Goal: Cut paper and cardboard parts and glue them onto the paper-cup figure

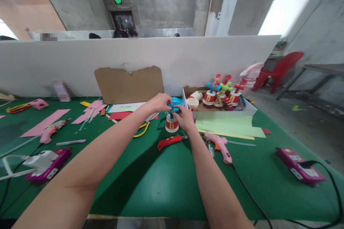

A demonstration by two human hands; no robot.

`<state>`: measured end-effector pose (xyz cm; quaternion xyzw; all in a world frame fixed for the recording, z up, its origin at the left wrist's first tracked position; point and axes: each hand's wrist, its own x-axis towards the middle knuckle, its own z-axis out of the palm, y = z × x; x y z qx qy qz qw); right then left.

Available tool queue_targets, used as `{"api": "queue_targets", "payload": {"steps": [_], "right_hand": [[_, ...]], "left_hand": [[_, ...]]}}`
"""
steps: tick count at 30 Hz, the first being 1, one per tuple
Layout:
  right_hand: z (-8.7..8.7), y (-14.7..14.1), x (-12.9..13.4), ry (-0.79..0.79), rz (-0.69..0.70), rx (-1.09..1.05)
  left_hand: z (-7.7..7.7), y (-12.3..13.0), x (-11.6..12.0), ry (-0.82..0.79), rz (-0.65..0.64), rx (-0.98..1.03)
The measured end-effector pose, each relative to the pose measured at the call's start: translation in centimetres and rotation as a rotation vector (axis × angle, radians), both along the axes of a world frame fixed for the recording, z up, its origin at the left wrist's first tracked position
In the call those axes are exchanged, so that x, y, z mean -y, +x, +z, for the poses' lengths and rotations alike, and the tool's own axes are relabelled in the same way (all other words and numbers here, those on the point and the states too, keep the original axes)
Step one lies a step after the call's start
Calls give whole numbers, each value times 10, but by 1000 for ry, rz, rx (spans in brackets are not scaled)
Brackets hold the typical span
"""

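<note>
A small figure made on a white and red paper cup point(171, 124) stands upright on the green table point(150, 179). Its top carries a blue crosspiece point(174, 110), and a dark coiled strip hangs at its left. My left hand point(162, 103) comes over the top from the left, its fingers pinched at the blue part. From the right, my right hand point(185, 117) holds the same blue part between thumb and fingers. Just in front of the cup lies a red utility knife point(172, 141).
A white box point(223, 113) holds several similar cup figures at the back right. Pink glue guns point(220, 145) lie on both sides, with cords and purple power strips point(299, 166). Yellow-handled scissors point(142, 130), coloured paper point(228, 123) and a cardboard sheet point(129, 86) are around.
</note>
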<state>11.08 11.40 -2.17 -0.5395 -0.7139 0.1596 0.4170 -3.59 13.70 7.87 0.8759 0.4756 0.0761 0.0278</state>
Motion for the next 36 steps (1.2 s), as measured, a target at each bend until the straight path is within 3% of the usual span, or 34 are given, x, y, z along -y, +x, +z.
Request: {"api": "queue_targets", "payload": {"steps": [25, 31, 36], "right_hand": [[-2, 3, -2, 16, 24, -36], [0, 2, 1, -9, 16, -29], [4, 3, 3, 0, 21, -60]], "left_hand": [[-5, 2, -4, -55, -12, -16], [-1, -13, -5, -104, -24, 101], [10, -33, 13, -81, 3, 317]]}}
